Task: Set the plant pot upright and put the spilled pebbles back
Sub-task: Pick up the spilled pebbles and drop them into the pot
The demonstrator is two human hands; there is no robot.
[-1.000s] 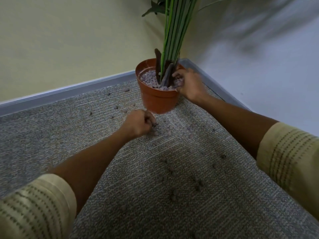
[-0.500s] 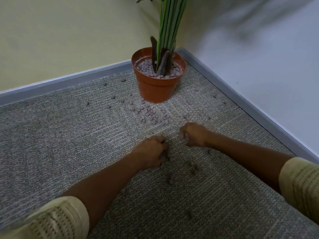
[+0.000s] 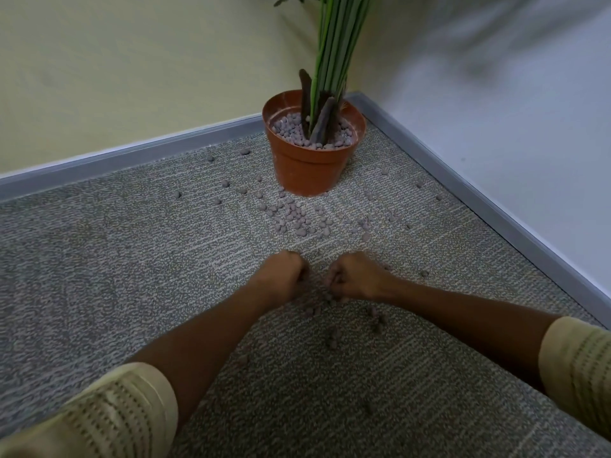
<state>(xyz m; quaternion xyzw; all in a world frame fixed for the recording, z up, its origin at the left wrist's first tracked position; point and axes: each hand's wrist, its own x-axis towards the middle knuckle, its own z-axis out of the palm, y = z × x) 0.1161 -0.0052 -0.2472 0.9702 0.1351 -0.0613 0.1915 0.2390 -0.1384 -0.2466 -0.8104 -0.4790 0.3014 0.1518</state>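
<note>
The orange plant pot [image 3: 307, 166] stands upright in the room's corner, with green stems and grey pebbles inside it. Spilled pebbles [image 3: 297, 221] lie scattered on the carpet in front of the pot, and a few more lie nearer to me [image 3: 375, 317]. My left hand [image 3: 281, 277] is down on the carpet with its fingers curled into a fist, and the back of the hand hides what it grips. Beside it, my right hand [image 3: 358, 276] curls its fingers over small pebbles at its fingertips. Both hands are well short of the pot.
A grey baseboard [image 3: 132, 157] runs along the yellow wall on the left, and another [image 3: 479, 206] along the white wall on the right. They meet behind the pot. Grey carpet [image 3: 115, 276] covers the floor.
My right hand has left the pot's rim and come down to the carpet near me. My left hand has pulled back from the pile by the pot, and both hands have closed together.
</note>
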